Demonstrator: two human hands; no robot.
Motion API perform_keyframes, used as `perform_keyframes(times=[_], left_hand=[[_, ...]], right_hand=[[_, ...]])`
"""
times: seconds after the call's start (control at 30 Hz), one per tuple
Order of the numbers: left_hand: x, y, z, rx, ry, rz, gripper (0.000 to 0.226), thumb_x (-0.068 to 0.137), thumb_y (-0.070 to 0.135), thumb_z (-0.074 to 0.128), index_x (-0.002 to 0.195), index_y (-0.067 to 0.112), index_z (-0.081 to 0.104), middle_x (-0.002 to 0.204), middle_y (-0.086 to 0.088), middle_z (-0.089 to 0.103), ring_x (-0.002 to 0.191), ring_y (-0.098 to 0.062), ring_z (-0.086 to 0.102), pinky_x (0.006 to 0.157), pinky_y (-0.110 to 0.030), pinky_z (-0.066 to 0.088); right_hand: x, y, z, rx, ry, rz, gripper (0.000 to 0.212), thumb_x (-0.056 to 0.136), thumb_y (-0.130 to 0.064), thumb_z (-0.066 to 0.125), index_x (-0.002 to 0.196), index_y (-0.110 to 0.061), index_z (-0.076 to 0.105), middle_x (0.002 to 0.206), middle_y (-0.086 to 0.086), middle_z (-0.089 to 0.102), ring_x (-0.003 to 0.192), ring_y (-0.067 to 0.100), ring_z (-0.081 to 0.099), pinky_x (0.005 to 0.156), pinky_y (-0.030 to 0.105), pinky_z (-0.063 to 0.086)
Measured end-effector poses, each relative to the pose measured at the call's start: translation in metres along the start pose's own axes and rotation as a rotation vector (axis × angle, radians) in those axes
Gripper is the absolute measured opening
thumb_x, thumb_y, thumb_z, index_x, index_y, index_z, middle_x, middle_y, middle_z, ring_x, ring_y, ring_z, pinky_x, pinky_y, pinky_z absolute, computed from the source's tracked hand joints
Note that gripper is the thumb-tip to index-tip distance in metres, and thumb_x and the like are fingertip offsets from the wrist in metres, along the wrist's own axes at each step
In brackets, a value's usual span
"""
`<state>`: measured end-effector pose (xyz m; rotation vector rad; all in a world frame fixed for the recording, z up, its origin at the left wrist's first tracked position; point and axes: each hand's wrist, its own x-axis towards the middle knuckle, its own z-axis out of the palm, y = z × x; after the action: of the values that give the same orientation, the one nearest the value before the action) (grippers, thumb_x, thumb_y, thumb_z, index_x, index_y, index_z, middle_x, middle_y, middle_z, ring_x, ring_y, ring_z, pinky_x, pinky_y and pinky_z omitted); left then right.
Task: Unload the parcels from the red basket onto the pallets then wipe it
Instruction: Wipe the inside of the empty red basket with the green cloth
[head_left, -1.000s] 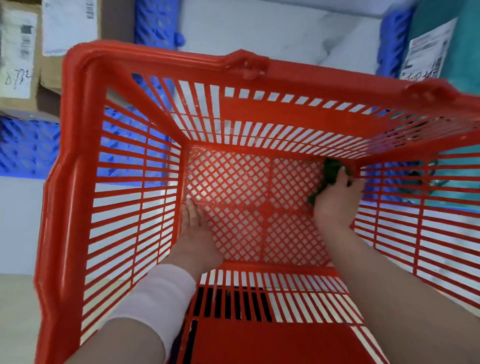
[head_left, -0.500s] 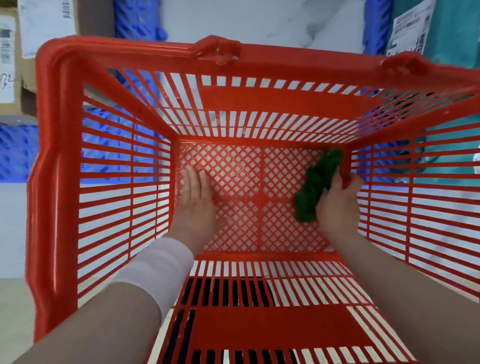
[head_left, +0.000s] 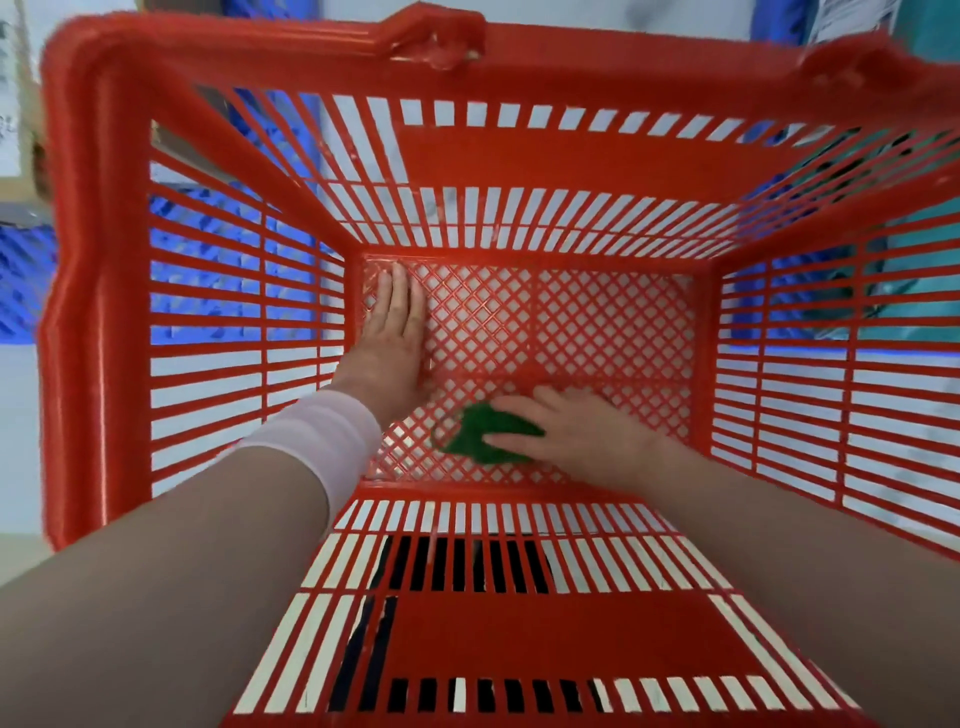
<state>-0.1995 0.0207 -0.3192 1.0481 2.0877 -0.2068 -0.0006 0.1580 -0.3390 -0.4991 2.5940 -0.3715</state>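
Observation:
The red basket (head_left: 88, 260) fills the view, and both my arms reach down into it. No parcel lies inside. My left hand (head_left: 389, 338) rests flat on the lattice floor at its far left corner, fingers together, holding nothing. My right hand (head_left: 566, 431) presses a green cloth (head_left: 480, 436) onto the floor near the front wall, fingers spread over it. A pale pink band wraps my left wrist.
Blue pallets (head_left: 208, 291) show through the left wall slats and beyond the right wall. Cardboard parcels (head_left: 15, 104) sit at the far left edge, a teal parcel (head_left: 914, 244) behind the right wall. Pale floor lies under the basket.
My right hand has dragged the green cloth from the far right corner of the basket floor toward the front middle. My left hand slid a little farther into the far left corner.

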Motion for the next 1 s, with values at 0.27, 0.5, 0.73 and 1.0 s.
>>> perform_keyframes(times=[0.27, 0.5, 0.73, 1.0], left_hand=[[0.004, -0.010, -0.002, 0.000, 0.073, 0.009, 0.110, 0.081, 0.059, 0.050, 0.143, 0.001, -0.020, 0.152, -0.018, -0.027, 0.141, -0.028, -0.024, 0.118, -0.042, -0.002], [0.005, -0.002, -0.014, 0.046, -0.026, -0.041, 0.098, 0.091, 0.034, 0.054, 0.142, 0.002, -0.023, 0.150, -0.018, -0.031, 0.140, -0.030, -0.026, 0.118, -0.043, 0.001], [0.005, -0.004, -0.021, -0.082, -0.034, -0.048, 0.085, 0.094, 0.023, 0.048, 0.144, 0.006, -0.018, 0.152, -0.012, -0.030, 0.141, -0.025, -0.024, 0.119, -0.041, 0.004], [0.005, -0.004, -0.037, -0.146, -0.101, -0.039, 0.067, 0.100, 0.026, 0.034, 0.146, 0.004, -0.010, 0.153, -0.014, -0.027, 0.142, -0.026, -0.021, 0.116, -0.036, -0.004]], right_hand=[[0.003, 0.049, -0.013, 0.027, 0.392, 0.779, 0.042, 0.093, -0.043, 0.039, 0.134, -0.037, 0.036, 0.134, -0.014, 0.040, 0.104, -0.009, 0.038, 0.089, 0.021, 0.037], [-0.009, -0.023, 0.002, -0.151, -0.154, -0.253, 0.084, 0.083, -0.005, 0.053, 0.146, -0.026, 0.001, 0.156, 0.003, 0.007, 0.131, 0.026, 0.029, 0.105, 0.042, 0.033], [0.002, 0.024, -0.029, 0.111, 0.334, 0.507, 0.056, 0.082, -0.012, 0.064, 0.134, -0.024, 0.047, 0.134, 0.014, 0.053, 0.106, 0.039, 0.056, 0.077, 0.049, 0.052], [0.034, -0.016, -0.024, 0.009, 0.002, -0.203, 0.068, 0.083, -0.006, 0.057, 0.142, -0.024, 0.029, 0.146, 0.010, 0.038, 0.130, 0.030, 0.039, 0.093, 0.039, 0.046]])
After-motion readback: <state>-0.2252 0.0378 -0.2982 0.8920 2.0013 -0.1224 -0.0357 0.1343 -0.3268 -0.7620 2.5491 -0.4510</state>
